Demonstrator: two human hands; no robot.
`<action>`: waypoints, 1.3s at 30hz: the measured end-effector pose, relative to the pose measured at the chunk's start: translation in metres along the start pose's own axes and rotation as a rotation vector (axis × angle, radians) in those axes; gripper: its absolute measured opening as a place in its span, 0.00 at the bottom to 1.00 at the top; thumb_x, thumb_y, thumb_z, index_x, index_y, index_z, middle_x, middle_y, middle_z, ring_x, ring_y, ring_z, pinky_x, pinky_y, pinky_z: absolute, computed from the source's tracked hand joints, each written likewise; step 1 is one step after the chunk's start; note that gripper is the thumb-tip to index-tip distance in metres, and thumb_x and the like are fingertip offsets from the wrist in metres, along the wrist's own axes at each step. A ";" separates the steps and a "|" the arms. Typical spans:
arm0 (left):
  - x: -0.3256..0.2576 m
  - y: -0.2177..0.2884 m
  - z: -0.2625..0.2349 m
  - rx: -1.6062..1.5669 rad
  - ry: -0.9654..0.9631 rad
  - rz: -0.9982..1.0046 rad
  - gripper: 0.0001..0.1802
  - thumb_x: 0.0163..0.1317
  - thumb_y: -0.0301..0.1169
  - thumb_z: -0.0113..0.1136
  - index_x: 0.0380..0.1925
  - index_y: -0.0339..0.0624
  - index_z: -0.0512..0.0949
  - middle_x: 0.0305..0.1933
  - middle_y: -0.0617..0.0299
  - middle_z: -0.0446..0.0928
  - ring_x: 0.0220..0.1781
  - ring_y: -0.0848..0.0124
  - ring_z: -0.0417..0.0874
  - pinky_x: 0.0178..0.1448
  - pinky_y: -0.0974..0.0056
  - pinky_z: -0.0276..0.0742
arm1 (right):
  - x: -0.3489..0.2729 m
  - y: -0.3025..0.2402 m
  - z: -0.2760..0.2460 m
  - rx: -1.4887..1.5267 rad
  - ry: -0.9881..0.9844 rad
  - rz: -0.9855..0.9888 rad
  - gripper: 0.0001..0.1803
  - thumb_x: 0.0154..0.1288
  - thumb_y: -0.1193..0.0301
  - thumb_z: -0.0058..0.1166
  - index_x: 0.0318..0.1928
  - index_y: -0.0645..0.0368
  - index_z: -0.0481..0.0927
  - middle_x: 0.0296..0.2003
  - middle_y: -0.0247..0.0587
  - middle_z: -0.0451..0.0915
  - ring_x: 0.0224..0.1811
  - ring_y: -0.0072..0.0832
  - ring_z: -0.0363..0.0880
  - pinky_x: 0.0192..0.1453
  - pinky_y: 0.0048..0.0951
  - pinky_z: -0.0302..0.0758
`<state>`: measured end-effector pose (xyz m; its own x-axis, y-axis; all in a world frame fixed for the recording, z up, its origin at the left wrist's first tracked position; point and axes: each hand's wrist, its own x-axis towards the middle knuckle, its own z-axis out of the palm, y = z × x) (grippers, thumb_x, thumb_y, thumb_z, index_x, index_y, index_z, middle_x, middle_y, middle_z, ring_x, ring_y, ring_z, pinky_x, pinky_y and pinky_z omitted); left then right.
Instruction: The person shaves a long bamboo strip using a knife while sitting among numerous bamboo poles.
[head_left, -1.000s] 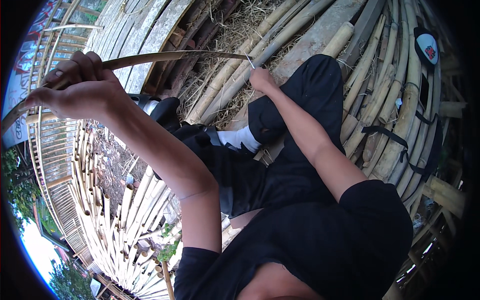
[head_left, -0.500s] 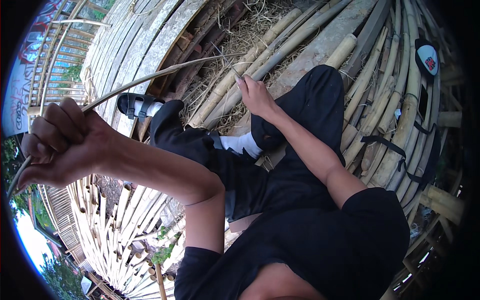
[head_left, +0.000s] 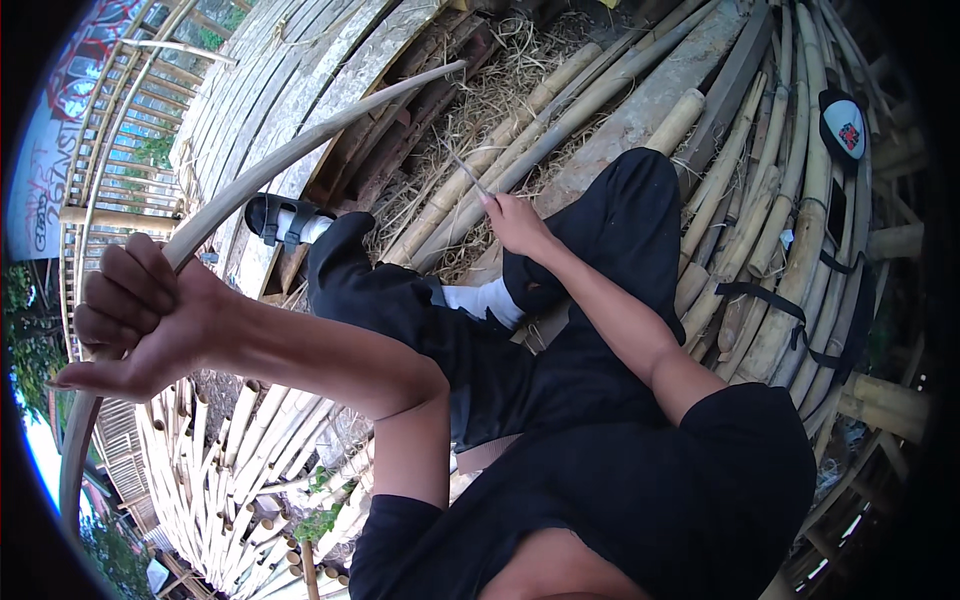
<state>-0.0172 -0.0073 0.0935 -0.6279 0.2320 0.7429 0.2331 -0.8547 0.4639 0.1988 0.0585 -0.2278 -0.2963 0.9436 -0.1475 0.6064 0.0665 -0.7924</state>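
Note:
My left hand (head_left: 165,320), raised at the left, is wrapped round a long pale bamboo strip (head_left: 310,145). The strip passes through the fist, its far end reaching up toward the top middle and its other end hanging below the hand. Near my bent knee, my right hand (head_left: 518,228) grips a thin knife (head_left: 466,170), whose narrow blade points up and left. Blade and strip are apart. The knife's handle is mostly hidden inside my fingers.
Bamboo poles (head_left: 490,160) lie ahead among dry shavings (head_left: 530,70). More poles (head_left: 800,180) line the right, with a cap-like black and white item (head_left: 842,125) and a black strap (head_left: 765,292) on them. Cut bamboo (head_left: 240,440) is stacked lower left; wooden planks (head_left: 270,85) lie upper left.
The bamboo strip has turned to show a broader face, and its far end has moved up and left, off the knife. The blade has dropped slightly. My left hand has shifted a little right and down.

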 end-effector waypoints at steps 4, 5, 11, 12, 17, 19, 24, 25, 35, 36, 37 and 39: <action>-0.011 -0.016 0.009 0.087 -0.080 -0.032 0.32 0.64 0.62 0.34 0.08 0.57 0.46 0.07 0.74 0.44 0.10 0.81 0.42 0.14 0.75 0.40 | -0.021 0.022 -0.007 -0.011 -0.041 0.087 0.24 0.69 0.57 0.37 0.33 0.67 0.75 0.31 0.64 0.77 0.40 0.57 0.76 0.45 0.51 0.70; -0.014 -0.024 0.011 0.077 -0.132 -0.048 0.32 0.64 0.62 0.33 0.08 0.56 0.47 0.07 0.74 0.44 0.10 0.81 0.42 0.13 0.74 0.39 | -0.027 0.030 -0.011 -0.006 -0.027 0.116 0.24 0.69 0.57 0.38 0.33 0.68 0.75 0.31 0.64 0.77 0.41 0.57 0.75 0.45 0.51 0.70; -0.017 -0.038 0.015 -0.024 -0.147 -0.167 0.33 0.65 0.61 0.35 0.08 0.55 0.54 0.07 0.73 0.48 0.08 0.82 0.43 0.09 0.74 0.38 | -0.052 0.001 -0.037 0.091 -0.070 0.119 0.25 0.69 0.54 0.39 0.34 0.67 0.75 0.33 0.63 0.77 0.42 0.58 0.73 0.44 0.50 0.69; -0.019 -0.043 0.016 -0.075 -0.168 -0.219 0.33 0.65 0.62 0.35 0.08 0.54 0.54 0.07 0.72 0.48 0.07 0.82 0.43 0.09 0.75 0.38 | -0.055 0.002 -0.040 0.088 -0.067 0.120 0.25 0.69 0.54 0.39 0.34 0.67 0.75 0.33 0.63 0.77 0.42 0.58 0.73 0.44 0.50 0.69; -0.027 -0.054 0.022 -0.122 -0.252 -0.314 0.33 0.65 0.62 0.35 0.10 0.51 0.54 0.07 0.72 0.47 0.08 0.81 0.42 0.10 0.73 0.37 | -0.069 0.002 -0.051 0.096 -0.069 0.114 0.24 0.69 0.55 0.39 0.33 0.67 0.74 0.31 0.63 0.76 0.41 0.59 0.72 0.42 0.50 0.68; -0.029 -0.056 0.022 -0.148 -0.257 -0.338 0.33 0.65 0.62 0.35 0.10 0.51 0.54 0.07 0.72 0.46 0.08 0.81 0.41 0.11 0.73 0.37 | -0.071 0.003 -0.055 0.123 -0.031 0.133 0.24 0.69 0.55 0.39 0.31 0.67 0.73 0.28 0.61 0.76 0.37 0.56 0.74 0.40 0.47 0.69; -0.032 -0.066 0.021 -0.274 -0.322 -0.462 0.33 0.65 0.62 0.36 0.10 0.50 0.54 0.07 0.72 0.46 0.09 0.80 0.41 0.12 0.73 0.37 | -0.070 0.018 -0.052 0.334 0.037 0.221 0.24 0.71 0.53 0.39 0.24 0.58 0.66 0.13 0.29 0.64 0.11 0.15 0.62 0.14 0.22 0.58; -0.032 -0.067 0.021 -0.273 -0.323 -0.461 0.33 0.65 0.62 0.36 0.10 0.50 0.54 0.07 0.72 0.46 0.09 0.80 0.41 0.12 0.73 0.37 | -0.069 0.017 -0.052 0.345 0.045 0.223 0.24 0.71 0.52 0.38 0.25 0.57 0.66 0.13 0.27 0.63 0.10 0.14 0.59 0.12 0.21 0.56; -0.029 -0.064 0.019 -0.435 -0.501 -0.590 0.33 0.66 0.61 0.33 0.14 0.46 0.57 0.09 0.70 0.48 0.11 0.79 0.42 0.17 0.69 0.41 | -0.055 -0.008 -0.060 0.394 0.042 0.241 0.26 0.71 0.53 0.35 0.26 0.63 0.71 0.13 0.40 0.69 0.18 0.29 0.72 0.28 0.33 0.68; -0.029 -0.065 0.021 -0.424 -0.489 -0.578 0.33 0.66 0.61 0.33 0.13 0.46 0.57 0.09 0.70 0.48 0.11 0.79 0.42 0.17 0.69 0.41 | -0.055 -0.009 -0.061 0.392 0.041 0.241 0.26 0.71 0.53 0.35 0.26 0.63 0.71 0.13 0.40 0.69 0.18 0.29 0.72 0.28 0.33 0.68; -0.030 -0.065 0.023 -0.414 -0.477 -0.566 0.34 0.66 0.61 0.32 0.13 0.46 0.57 0.09 0.70 0.48 0.11 0.79 0.42 0.16 0.70 0.41 | -0.056 -0.011 -0.061 0.397 0.052 0.231 0.26 0.71 0.53 0.36 0.26 0.63 0.71 0.13 0.40 0.69 0.18 0.28 0.72 0.28 0.33 0.68; -0.032 -0.065 0.026 -0.340 -0.439 -0.553 0.33 0.63 0.63 0.37 0.13 0.47 0.57 0.10 0.70 0.48 0.11 0.79 0.44 0.15 0.71 0.39 | -0.056 -0.015 -0.060 0.389 0.054 0.221 0.26 0.71 0.53 0.36 0.26 0.63 0.71 0.14 0.39 0.70 0.19 0.28 0.72 0.28 0.33 0.68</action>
